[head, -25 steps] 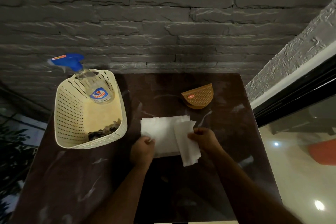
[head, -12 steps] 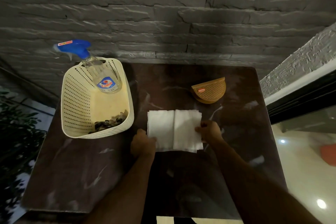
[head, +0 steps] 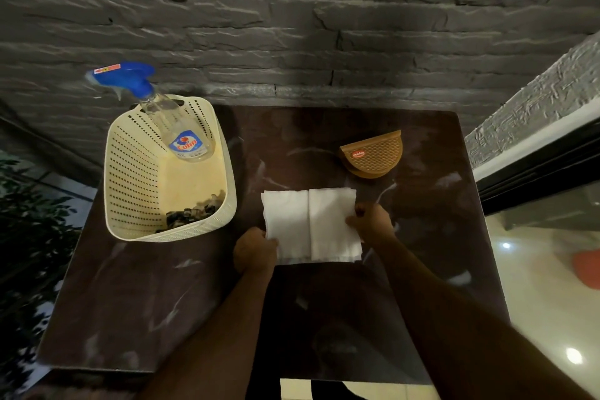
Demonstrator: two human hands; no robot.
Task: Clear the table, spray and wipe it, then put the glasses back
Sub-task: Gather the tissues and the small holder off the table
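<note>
Both hands pinched the folded paper towel point(head: 310, 226) flat on the worktop point(head: 162, 302), left hand point(head: 255, 250) at its near-left corner, right hand point(head: 370, 221) on its right edge, likely squaring it for wiping. Spray bottle point(head: 181, 133) waited in the basket point(head: 130, 172), far left.

Single head-worn view, angled forward and steeply down. The dark table point(head: 201, 295) is seen from its near edge and fills the middle of the frame, close in; the stone wall point(head: 292, 26) spans the top. Both forearms enter from the bottom edge.
</note>
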